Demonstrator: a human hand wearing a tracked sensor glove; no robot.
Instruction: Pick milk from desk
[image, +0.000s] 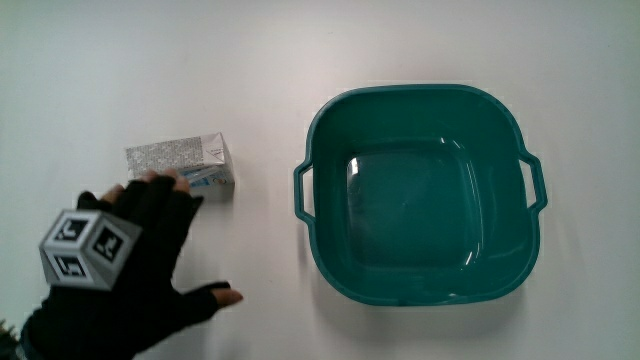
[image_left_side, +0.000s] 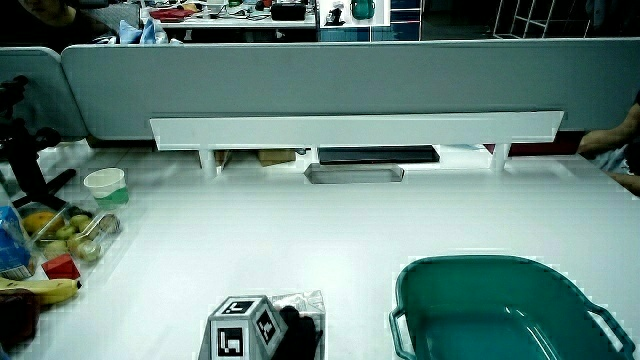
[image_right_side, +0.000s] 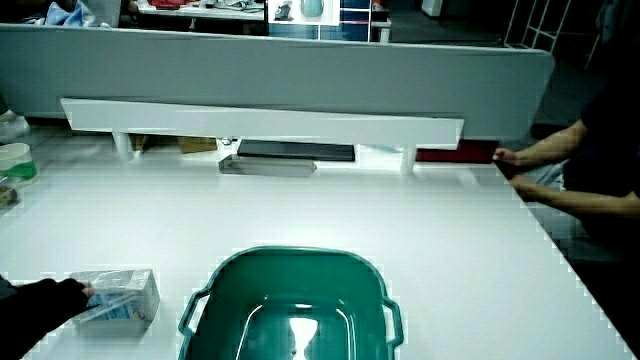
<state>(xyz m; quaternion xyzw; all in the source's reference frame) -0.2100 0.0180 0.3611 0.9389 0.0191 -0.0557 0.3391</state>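
A small milk carton (image: 180, 160) with a grey speckled upper face and a blue-and-white side lies flat on the white table beside the teal basin (image: 322, 120). The gloved hand (image: 150, 240) is on the person's side of the carton. Its fingers are spread, the fingertips (image: 170, 185) touch the carton's nearer edge, and the thumb sticks out toward the basin. Nothing is clasped. Both side views show the carton (image_left_side: 305, 303) (image_right_side: 125, 290) with the hand (image_left_side: 295, 335) (image_right_side: 45, 300) reaching it.
The teal basin (image_left_side: 420, 275) (image_right_side: 290, 255) has two handles and holds nothing. In a side view, a white cup (image_left_side: 105, 185), a tub of fruit (image_left_side: 70, 230) and a banana (image_left_side: 45, 290) stand at the table's edge. A low white shelf (image_left_side: 350, 130) runs along the grey partition.
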